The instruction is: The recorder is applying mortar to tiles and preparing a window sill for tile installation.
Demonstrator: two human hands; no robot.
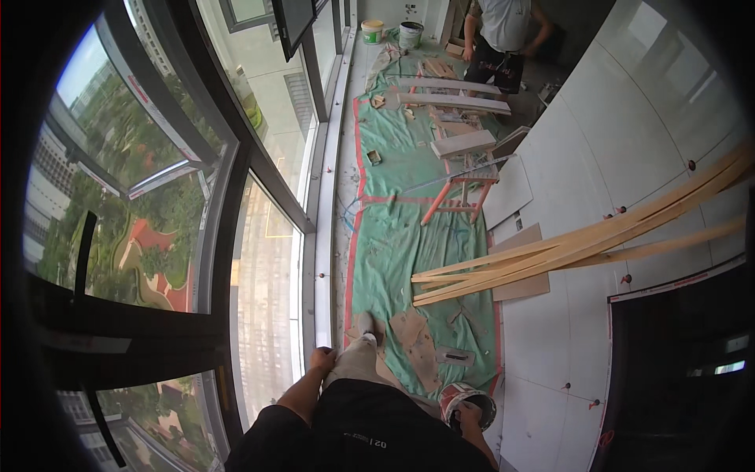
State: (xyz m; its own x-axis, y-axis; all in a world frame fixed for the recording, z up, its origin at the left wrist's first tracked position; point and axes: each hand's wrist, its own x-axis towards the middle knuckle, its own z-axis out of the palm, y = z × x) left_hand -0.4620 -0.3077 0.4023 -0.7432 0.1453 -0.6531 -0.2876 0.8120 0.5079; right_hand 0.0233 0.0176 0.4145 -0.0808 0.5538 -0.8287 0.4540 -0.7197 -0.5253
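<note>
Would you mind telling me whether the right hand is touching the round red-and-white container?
Touching: the head view shows the right hand gripping the rim of the round red-and-white container, fingers overlapping its edge.

A: Floor sheet [401, 236]?
B: Green, red-pink edge strip, brown patches.
A: Bucket [465, 401] by the right hand [470, 413]?
B: Red and white outside, dark inside.
A: Wood strips [582, 244]?
B: Pale yellow.
A: Trestle [460, 197]?
B: Orange-red legs, grey top.
A: Wall tiles [629, 118]?
B: Light grey, small red clips.
A: Window frame [228, 157]?
B: Black.
A: Far pails [391, 33]?
B: White, one with a green band.
</note>
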